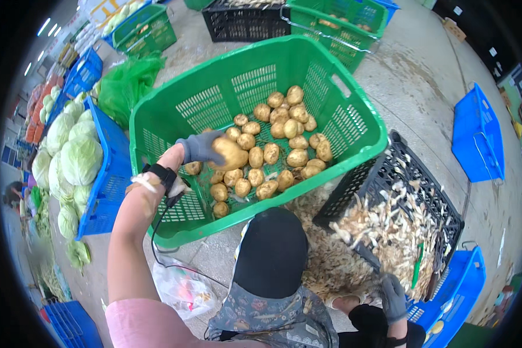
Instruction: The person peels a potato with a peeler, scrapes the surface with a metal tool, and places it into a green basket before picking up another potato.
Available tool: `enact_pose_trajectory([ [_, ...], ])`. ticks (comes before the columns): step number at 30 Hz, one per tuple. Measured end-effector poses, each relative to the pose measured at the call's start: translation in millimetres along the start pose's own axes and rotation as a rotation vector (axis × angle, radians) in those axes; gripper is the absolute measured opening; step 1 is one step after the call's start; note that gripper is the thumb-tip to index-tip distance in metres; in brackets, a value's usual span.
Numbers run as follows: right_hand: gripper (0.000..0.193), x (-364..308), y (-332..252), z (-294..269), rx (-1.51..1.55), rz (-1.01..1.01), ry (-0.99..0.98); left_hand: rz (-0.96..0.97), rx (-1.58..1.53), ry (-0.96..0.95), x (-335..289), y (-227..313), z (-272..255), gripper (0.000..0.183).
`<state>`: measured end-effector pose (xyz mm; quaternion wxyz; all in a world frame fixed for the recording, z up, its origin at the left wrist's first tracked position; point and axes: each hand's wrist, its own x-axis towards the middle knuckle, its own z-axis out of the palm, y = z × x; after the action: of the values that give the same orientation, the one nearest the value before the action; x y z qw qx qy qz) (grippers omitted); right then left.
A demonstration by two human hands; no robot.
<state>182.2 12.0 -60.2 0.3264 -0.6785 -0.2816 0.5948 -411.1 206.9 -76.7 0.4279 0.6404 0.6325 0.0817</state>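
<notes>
My left hand (pixel 202 148), in a grey glove, grips a large potato (pixel 230 152) inside a big green basket (pixel 255 49). Below and beside it, several smaller potatoes (pixel 271 153) lie loose on the basket's bottom. At the lower right is my gloved right hand (pixel 392 297), its fingers curled near the front rim of a black crate (pixel 337 203). Whatever those fingers hold, if anything, cannot be made out. Pale peelings (pixel 383 217) heap over this crate, with a green-handled tool (pixel 417 267) lying on top.
Left of the basket, a blue crate (pixel 111 182) holds cabbages (pixel 81 159). A plastic bag (pixel 182 287) lies on the floor near me. Peelings (pixel 330 269) are spread beside my foot. Blue crates (pixel 478 136) stand at the right, and green and black crates (pixel 246 23) behind.
</notes>
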Motion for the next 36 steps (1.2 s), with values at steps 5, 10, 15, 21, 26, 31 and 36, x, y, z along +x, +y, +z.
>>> enact_pose_trajectory([
  [5,0.039,-18.9,-48.7,65.8,-0.123,-0.256,-0.318,0.382,-0.422,-0.225,-41.7,196.8,43.2,0.077],
  [10,0.049,-32.5,-68.5,77.8,0.189,-0.471,-0.334,0.538,-0.434,-0.402,-64.7,297.3,157.4,0.080],
  [15,0.050,-8.0,-3.2,1.4,0.222,-0.334,-0.244,0.652,-0.358,-0.388,-67.7,318.0,265.7,0.080],
  [21,0.034,26.8,-6.2,-98.9,-0.996,-0.523,0.594,0.409,-0.357,-0.269,-27.9,292.4,320.7,0.069],
  [26,0.032,73.7,49.1,-134.7,-1.242,-0.396,0.536,0.470,-0.069,0.017,-3.7,262.6,355.5,0.086],
  [31,0.029,63.0,28.9,-124.5,-1.096,-0.241,0.562,0.413,-0.207,-0.073,-20.3,273.0,344.7,0.083],
  [36,0.026,21.4,12.3,-76.8,-0.802,-0.567,0.477,0.374,-0.221,-0.028,-5.4,253.7,356.8,0.087],
])
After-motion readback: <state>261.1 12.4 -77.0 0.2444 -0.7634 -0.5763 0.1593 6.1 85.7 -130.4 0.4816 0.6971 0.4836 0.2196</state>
